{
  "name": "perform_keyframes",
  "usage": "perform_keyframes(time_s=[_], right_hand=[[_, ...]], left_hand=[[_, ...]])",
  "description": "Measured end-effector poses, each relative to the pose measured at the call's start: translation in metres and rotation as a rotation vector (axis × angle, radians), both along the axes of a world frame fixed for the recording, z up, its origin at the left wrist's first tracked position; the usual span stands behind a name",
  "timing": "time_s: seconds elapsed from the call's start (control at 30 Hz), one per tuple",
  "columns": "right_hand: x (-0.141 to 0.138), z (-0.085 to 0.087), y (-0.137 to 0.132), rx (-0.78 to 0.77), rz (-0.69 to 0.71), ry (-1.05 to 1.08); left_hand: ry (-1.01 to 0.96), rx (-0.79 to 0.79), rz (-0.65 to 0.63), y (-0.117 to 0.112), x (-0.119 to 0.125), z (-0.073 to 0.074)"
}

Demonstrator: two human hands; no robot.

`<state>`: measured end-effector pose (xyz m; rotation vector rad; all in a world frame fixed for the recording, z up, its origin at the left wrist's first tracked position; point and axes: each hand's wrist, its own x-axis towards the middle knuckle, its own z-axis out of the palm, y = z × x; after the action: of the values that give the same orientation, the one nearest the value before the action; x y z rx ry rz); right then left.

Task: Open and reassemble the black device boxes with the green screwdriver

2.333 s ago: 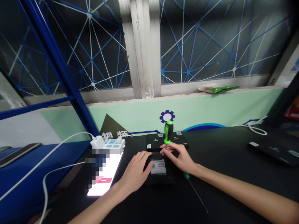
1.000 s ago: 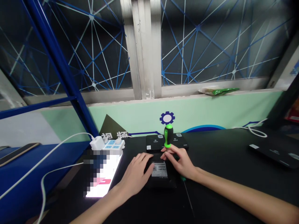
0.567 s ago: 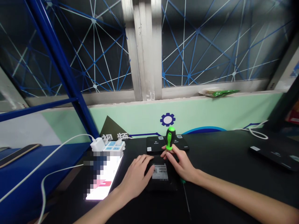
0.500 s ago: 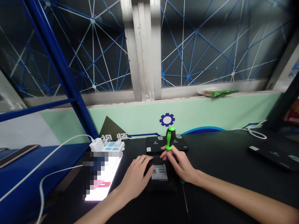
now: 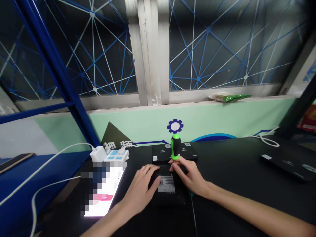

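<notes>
A flat black device [image 5: 166, 198] with a pale printed label lies on the black table in front of me. My left hand [image 5: 143, 184] rests on its left side, fingers stretched over the far left corner and thumb at the label's edge. Above the device's far right part, my right hand [image 5: 189, 172] pinches a screwdriver [image 5: 175, 147] with a black and green handle, held upright. The fingers hide its lower end, so I cannot tell whether the tip touches the device.
Behind the device lie black boxes [image 5: 160, 152] against the green wall. A lit screen [image 5: 106, 197] is at left, near a white power strip [image 5: 117, 155] with plugs and cables. Another black box [image 5: 287, 167] lies at right, and a green packet [image 5: 230, 97] on the sill.
The screwdriver handle has turned within my right fingers, its green stripe shifting toward the left. My left hand stays on the device. The whole view has shifted slightly.
</notes>
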<state>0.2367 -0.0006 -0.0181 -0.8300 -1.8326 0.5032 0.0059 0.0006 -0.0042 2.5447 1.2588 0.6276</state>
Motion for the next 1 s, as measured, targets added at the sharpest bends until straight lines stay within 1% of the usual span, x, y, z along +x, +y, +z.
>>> perform_keyframes(time_s=[0.1,0.2,0.27,0.47,0.6,0.8,1.0], right_hand=[[0.003,0.0,-0.004,-0.034,0.008,-0.016],[0.004,-0.002,-0.008,-0.064,0.011,-0.032],[0.003,-0.003,-0.009,-0.08,0.012,-0.028],[0.0,-0.004,-0.012,-0.119,-0.014,0.007],[-0.001,-0.003,-0.012,-0.107,-0.02,0.009],[-0.001,-0.005,-0.011,-0.14,-0.026,0.018],[-0.002,-0.006,-0.01,-0.148,-0.071,0.026]], left_hand=[[-0.024,-0.024,0.01,-0.001,-0.001,-0.002],[-0.021,-0.016,0.017,-0.003,-0.002,-0.004],[-0.025,0.004,0.03,-0.004,-0.002,-0.005],[-0.022,-0.01,0.052,-0.004,-0.003,-0.008],[-0.035,0.001,0.051,-0.005,-0.002,-0.007],[-0.035,-0.001,0.052,-0.006,-0.002,-0.006],[-0.05,0.01,0.054,-0.007,-0.002,-0.002]])
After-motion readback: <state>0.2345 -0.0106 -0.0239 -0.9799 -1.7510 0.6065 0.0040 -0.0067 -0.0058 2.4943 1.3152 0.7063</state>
